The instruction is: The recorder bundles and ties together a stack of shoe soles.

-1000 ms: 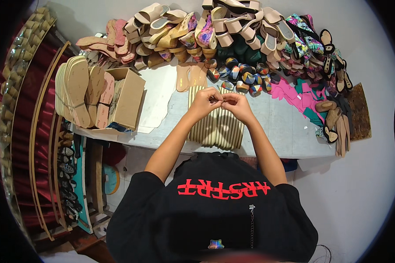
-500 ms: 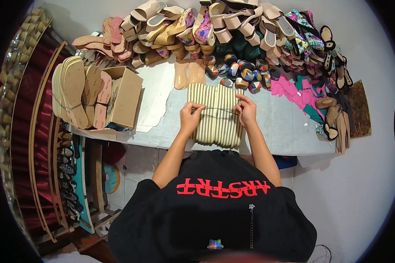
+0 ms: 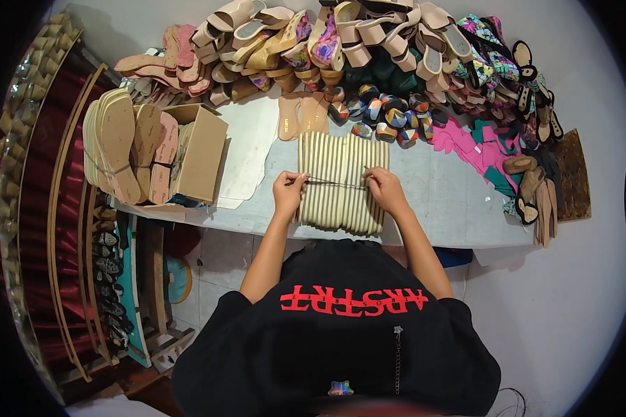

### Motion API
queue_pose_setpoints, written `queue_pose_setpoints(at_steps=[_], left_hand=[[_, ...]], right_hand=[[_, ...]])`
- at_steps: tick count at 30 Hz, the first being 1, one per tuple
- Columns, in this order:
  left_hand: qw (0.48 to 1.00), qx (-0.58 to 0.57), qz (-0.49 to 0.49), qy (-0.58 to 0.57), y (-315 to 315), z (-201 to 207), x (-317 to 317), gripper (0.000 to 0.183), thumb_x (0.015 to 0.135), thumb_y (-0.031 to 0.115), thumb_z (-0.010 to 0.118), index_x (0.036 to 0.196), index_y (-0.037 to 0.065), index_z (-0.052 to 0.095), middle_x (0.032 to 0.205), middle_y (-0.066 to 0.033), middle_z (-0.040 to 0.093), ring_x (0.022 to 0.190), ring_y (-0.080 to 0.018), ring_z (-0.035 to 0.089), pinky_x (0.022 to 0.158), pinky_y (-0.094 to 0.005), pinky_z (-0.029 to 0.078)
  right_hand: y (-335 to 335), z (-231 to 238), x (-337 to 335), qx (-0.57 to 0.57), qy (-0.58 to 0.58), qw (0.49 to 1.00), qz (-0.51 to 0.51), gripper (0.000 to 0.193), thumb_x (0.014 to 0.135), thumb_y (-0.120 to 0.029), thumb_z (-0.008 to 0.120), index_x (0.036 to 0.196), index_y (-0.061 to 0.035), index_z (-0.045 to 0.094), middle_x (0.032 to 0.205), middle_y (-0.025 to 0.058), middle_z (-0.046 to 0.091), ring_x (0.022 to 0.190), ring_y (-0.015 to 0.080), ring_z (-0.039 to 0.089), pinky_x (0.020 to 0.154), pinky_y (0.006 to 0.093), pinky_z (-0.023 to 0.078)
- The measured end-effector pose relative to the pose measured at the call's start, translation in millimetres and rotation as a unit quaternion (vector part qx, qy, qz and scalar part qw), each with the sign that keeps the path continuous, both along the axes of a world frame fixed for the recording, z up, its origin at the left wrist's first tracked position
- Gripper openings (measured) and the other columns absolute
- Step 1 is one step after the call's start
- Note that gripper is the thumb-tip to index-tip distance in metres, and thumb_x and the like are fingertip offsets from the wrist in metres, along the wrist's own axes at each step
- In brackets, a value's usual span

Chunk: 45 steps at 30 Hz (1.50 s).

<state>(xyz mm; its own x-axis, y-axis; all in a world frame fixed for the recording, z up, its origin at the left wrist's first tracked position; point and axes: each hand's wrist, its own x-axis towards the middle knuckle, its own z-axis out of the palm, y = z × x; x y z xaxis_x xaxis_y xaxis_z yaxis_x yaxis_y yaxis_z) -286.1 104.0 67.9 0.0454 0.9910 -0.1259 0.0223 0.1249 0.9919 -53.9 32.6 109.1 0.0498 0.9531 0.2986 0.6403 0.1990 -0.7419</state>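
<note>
A bundle of cream insoles (image 3: 334, 212) stands on edge in two rows side by side, their edges making stripes. Across its top runs a thin dark cord (image 3: 330, 183). At the bundle's left side my left hand (image 3: 288, 193) pinches one part of the cord between thumb and finger. My right hand (image 3: 384, 190) lies over the right part of the bundle, fingertips closed on the cord, a short end sticking up. Whether the cord passes under the bundle is hidden.
The bundle rests on a pale worktable (image 3: 431, 201). Behind it lie flat tan insoles (image 3: 300, 115) and multicoloured wedge heels (image 3: 393, 115). Sandals (image 3: 389, 35) pile along the wall. Tied insoles and a cardboard box (image 3: 203, 156) stand left; pink fabric scraps (image 3: 469, 149) lie right.
My right hand has moved inward and slightly nearer over the bundle. My left hand has shifted left and nearer, and the cord now stretches tighter between them.
</note>
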Motion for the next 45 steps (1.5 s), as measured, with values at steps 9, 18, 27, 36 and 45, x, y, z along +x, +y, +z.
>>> queue_pose_setpoints(at_steps=[9, 18, 27, 36, 45], left_hand=[[0.983, -0.04, -0.151, -0.101, 15.5, 15.6, 17.9, 0.012, 0.086, 0.011, 0.048, 0.083, 0.006, 0.037, 0.064, -0.0029, 0.046, 0.052, -0.0088, 0.041, 0.046, -0.0212, 0.037], [0.884, 0.161, -0.386, 0.208, 31.8, 53.0, 19.1, 0.035, 0.077, 0.031, 0.058, 0.076, -0.004, 0.061, 0.052, -0.009, 0.046, 0.051, -0.0151, 0.042, 0.049, -0.0306, 0.036], [0.832, -0.036, -0.482, 0.271, 44.0, 58.9, 10.4, 0.068, 0.086, 0.054, 0.024, 0.088, -0.003, 0.063, 0.057, -0.0044, 0.05, 0.055, -0.0156, 0.045, 0.057, -0.0281, 0.039], [0.802, 0.036, -0.462, 0.378, 36.4, 62.1, 20.0, 0.042, 0.077, 0.041, 0.056, 0.071, 0.0, 0.06, 0.061, -0.009, 0.059, 0.058, -0.0182, 0.055, 0.058, -0.0299, 0.044], [0.82, 0.294, -0.28, 0.404, 7.5, 45.2, 26.2, 0.019, 0.065, 0.013, 0.067, 0.071, 0.0, 0.055, 0.068, -0.0141, 0.056, 0.068, -0.0305, 0.056, 0.061, -0.0379, 0.045]], right_hand=[[19.0, 9.7, -4.4, -0.11, -0.234, 0.964, 0.063, 0.01, 0.071, -0.015, 0.06, 0.077, -0.0073, 0.058, 0.076, 0.009, 0.054, 0.073, 0.0272, 0.056, 0.064, 0.0372, 0.046], [27.9, 11.2, -2.4, -0.125, -0.298, 0.942, 0.086, 0.012, 0.07, -0.016, 0.059, 0.069, -0.0044, 0.06, 0.075, 0.0115, 0.059, 0.071, 0.0289, 0.058, 0.062, 0.0403, 0.046], [15.8, 34.8, -11.8, -0.184, -0.14, 0.971, 0.065, 0.036, 0.078, -0.026, 0.055, 0.102, -0.0023, 0.043, 0.073, 0.0203, 0.058, 0.074, 0.0366, 0.057, 0.065, 0.0448, 0.043], [24.2, 9.9, 8.8, -0.252, -0.025, 0.954, 0.16, 0.047, 0.087, -0.045, 0.031, 0.104, -0.003, 0.044, 0.073, 0.0108, 0.053, 0.067, 0.0228, 0.051, 0.063, 0.0319, 0.038], [32.4, -2.3, 17.4, -0.422, 0.096, 0.883, 0.18, 0.026, 0.085, -0.026, 0.044, 0.084, -0.0019, 0.052, 0.068, 0.0022, 0.052, 0.063, 0.0129, 0.05, 0.059, 0.026, 0.039]])
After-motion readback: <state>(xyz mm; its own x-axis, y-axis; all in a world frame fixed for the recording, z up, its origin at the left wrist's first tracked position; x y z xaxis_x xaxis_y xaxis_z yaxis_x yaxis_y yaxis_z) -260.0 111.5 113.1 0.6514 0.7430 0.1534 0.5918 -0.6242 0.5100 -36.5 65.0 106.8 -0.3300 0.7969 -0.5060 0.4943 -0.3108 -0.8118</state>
